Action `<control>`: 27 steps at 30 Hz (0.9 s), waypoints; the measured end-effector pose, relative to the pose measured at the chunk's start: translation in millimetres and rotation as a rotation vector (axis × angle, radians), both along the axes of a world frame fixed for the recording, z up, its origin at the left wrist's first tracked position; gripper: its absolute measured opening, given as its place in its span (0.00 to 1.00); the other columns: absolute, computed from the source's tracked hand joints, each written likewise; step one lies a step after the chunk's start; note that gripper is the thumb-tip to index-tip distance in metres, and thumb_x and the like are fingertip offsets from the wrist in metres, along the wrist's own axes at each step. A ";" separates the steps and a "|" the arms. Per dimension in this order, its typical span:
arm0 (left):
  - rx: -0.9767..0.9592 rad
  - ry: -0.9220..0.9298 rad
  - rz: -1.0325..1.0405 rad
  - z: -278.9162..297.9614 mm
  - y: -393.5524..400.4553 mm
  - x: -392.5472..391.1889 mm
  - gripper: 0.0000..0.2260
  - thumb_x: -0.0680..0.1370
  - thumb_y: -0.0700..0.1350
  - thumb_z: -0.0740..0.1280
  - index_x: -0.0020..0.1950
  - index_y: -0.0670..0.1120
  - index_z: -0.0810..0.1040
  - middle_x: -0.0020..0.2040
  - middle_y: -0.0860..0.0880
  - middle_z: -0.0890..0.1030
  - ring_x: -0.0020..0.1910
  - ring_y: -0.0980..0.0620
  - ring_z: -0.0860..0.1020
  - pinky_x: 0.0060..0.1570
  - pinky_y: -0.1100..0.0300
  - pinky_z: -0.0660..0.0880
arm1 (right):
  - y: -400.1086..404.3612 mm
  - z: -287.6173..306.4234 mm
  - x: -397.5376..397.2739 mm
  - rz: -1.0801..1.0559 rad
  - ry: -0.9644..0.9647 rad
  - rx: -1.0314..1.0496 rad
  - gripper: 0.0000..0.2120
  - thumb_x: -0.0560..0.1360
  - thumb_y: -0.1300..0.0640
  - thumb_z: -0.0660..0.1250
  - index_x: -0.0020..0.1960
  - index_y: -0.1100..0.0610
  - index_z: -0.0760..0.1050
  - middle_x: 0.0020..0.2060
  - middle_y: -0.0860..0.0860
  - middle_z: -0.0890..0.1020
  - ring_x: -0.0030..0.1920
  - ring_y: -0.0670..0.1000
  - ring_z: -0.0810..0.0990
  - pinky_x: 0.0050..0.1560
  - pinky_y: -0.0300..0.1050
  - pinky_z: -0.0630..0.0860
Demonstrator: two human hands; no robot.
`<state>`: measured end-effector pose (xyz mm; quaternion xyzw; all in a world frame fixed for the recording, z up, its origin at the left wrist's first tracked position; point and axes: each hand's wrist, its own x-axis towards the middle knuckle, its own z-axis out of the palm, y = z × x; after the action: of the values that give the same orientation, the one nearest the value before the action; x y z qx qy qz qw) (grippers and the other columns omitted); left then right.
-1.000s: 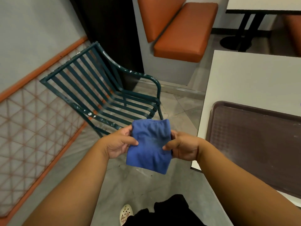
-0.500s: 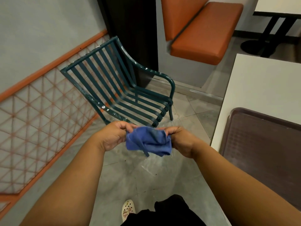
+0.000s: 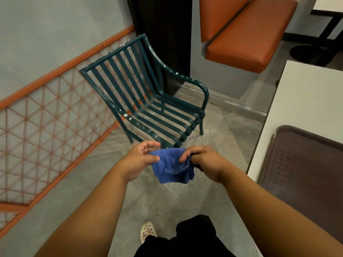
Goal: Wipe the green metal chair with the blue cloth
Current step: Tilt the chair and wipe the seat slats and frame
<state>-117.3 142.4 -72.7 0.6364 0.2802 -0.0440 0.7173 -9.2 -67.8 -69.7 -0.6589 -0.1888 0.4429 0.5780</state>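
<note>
The green metal chair (image 3: 141, 101), slatted with chipped paint, stands on the tiled floor against the wall, just beyond my hands. The blue cloth (image 3: 171, 166) hangs bunched between my hands, a little in front of the chair's seat edge and apart from it. My right hand (image 3: 201, 160) pinches the cloth's upper right part between thumb and fingers. My left hand (image 3: 138, 160) is at the cloth's left edge, fingers spread and curled, thumb touching the fabric.
A white table (image 3: 304, 108) with a dark brown tray (image 3: 304, 169) stands close on the right. An orange bench seat (image 3: 248, 32) is behind the chair. An orange lattice rail (image 3: 48, 115) lines the left wall. My shoe (image 3: 146, 230) is on the floor below.
The cloth went from spread flat to bunched, and now hangs mainly from my right hand. My left hand's fingers have loosened. The chair appears closer and more central as the view shifted.
</note>
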 end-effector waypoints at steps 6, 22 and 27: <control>0.011 0.130 0.041 -19.1 0.7 -9.4 0.21 0.71 0.23 0.61 0.54 0.44 0.77 0.44 0.42 0.79 0.44 0.46 0.78 0.42 0.55 0.74 | 16.8 -30.6 -0.6 0.060 0.205 -0.135 0.27 0.70 0.56 0.75 0.67 0.52 0.69 0.60 0.55 0.77 0.58 0.54 0.78 0.58 0.48 0.77; 0.134 0.218 0.036 -66.6 93.0 73.7 0.11 0.77 0.35 0.65 0.55 0.48 0.77 0.51 0.48 0.79 0.47 0.51 0.78 0.44 0.60 0.74 | 102.5 -102.9 30.9 -0.097 0.891 0.265 0.37 0.64 0.64 0.67 0.73 0.60 0.64 0.59 0.65 0.74 0.53 0.62 0.76 0.52 0.54 0.77; 0.151 0.372 0.272 -102.9 133.1 100.6 0.06 0.79 0.40 0.63 0.53 0.50 0.75 0.51 0.46 0.78 0.41 0.52 0.76 0.38 0.60 0.73 | 124.4 -146.0 48.0 -0.262 0.920 0.223 0.31 0.60 0.60 0.69 0.64 0.58 0.77 0.55 0.65 0.79 0.50 0.63 0.79 0.50 0.54 0.78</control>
<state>-16.6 275.5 -175.7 0.6256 0.4930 -0.0426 0.6031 38.8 56.6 -215.8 -0.3473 0.1242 0.5888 0.7192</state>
